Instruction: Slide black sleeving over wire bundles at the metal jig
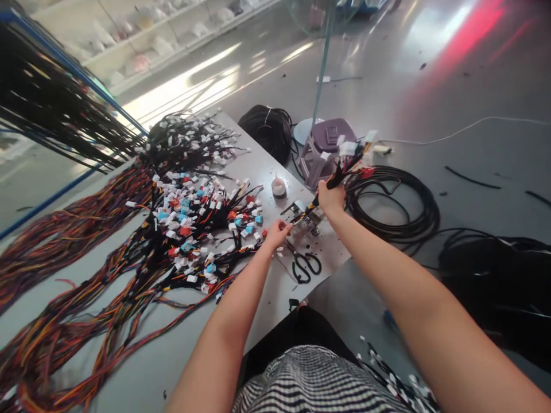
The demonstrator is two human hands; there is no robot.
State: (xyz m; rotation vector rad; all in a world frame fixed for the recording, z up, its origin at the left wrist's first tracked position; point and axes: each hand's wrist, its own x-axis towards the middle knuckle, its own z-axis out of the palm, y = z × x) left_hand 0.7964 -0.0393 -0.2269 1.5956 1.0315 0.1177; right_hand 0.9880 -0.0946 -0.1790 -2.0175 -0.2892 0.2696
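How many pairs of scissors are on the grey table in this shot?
1: black-handled steel scissors lie on the grey tabletop, below and right of the left hand. Others could be hidden under the wire bundles.

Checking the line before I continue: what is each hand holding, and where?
The right hand grips a wire bundle mid-length. Whether the left hand, beside a metal jig, holds anything cannot be told.

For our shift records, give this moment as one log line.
left hand: pinches wire harness at metal jig | right hand: grips harness | scissors: on table
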